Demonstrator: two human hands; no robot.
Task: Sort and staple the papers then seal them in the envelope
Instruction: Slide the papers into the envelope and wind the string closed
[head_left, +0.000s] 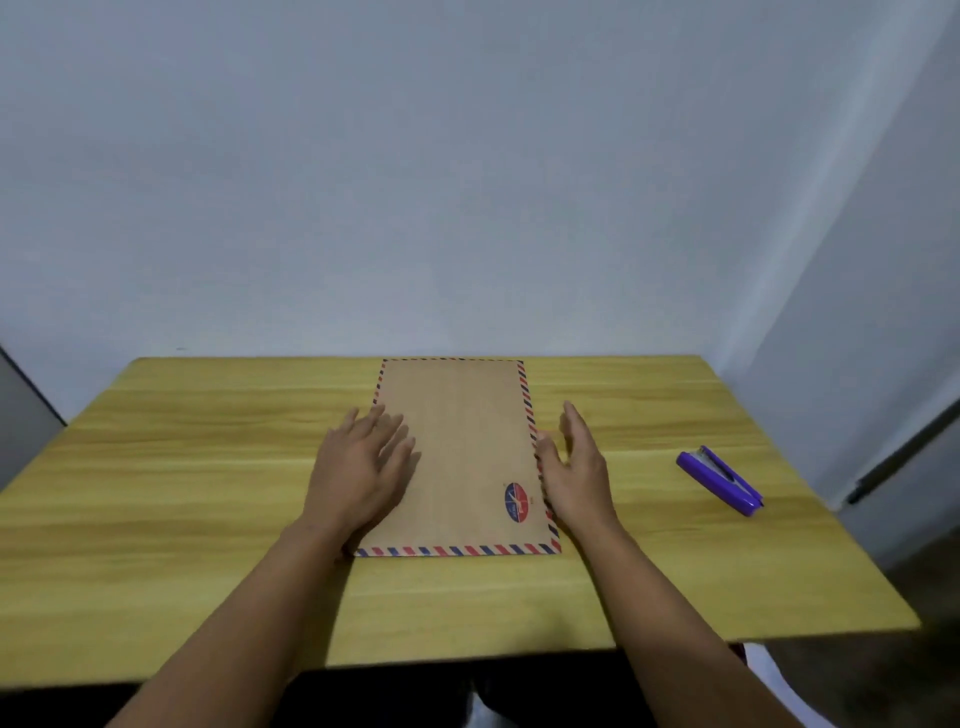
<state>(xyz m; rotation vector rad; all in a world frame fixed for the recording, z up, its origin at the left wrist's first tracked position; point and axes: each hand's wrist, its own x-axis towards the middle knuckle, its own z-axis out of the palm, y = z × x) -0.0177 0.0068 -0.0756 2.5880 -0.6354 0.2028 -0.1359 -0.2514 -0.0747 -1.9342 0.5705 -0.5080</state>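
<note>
Both bare forearms reach in from the near edge of the wooden table (208, 467) toward the envelope (457, 441), which lies flat at the middle of the tabletop, its long side running from near to far and its far end at the table's far edge. Its border is striped red and blue, and a round red-and-blue emblem sits near its near right corner.

Resting palm down on the envelope's left edge, the left hand (363, 467) has its fingers straight and spread, gripping nothing. At the right edge, the right hand (571, 467) stands on its side with fingers straight and together, thumb touching the border, clamped on nothing.

Well apart to the right lies the purple stapler (719, 480), untouched by either hand. No loose papers show anywhere on the table; whether they are already inside the envelope cannot be told.

Judging from this, the work looks to be at the envelope stage, with the 2 hands squaring or pressing it flat. Next would likely come checking the flap, hidden from view, and pressing it down firmly.
</note>
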